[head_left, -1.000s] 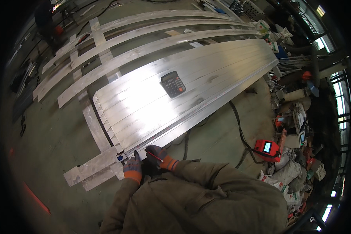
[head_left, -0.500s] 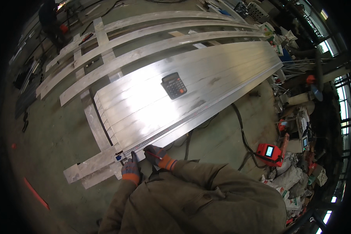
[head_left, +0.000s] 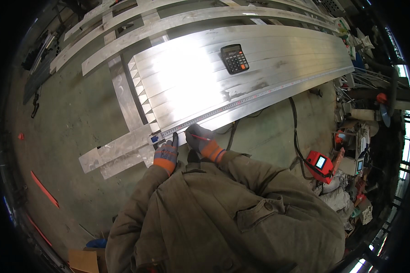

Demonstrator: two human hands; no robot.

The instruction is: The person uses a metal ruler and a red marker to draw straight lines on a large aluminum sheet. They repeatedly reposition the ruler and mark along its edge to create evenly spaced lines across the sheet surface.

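Note:
A long tape measure blade [head_left: 227,107] lies along the near edge of a silvery metal panel [head_left: 187,95], with a blue piece [head_left: 155,139] at its left end. My left hand [head_left: 167,154], in a grey and orange glove, rests at that edge near the blue piece. Its index finger stretches out to the blade; the other fingers are partly hidden. Just right of it, my right hand [head_left: 198,138], gloved alike, is closed around a thin red pencil [head_left: 199,137] beside the blade. Farther up the panel lies a black calculator [head_left: 235,59].
Long metal strips [head_left: 168,26] form a frame beyond the panel. Shorter flat bars [head_left: 118,148] extend left of my hands. At the right, a red device with a lit screen [head_left: 319,166] stands near dark cables [head_left: 296,132] and piled clutter. A red strip [head_left: 45,189] lies on the floor.
My view has shifted, so the panel and calculator sit higher and more to the right. Both hands remain by the left end of the tape, the pencil still in my right.

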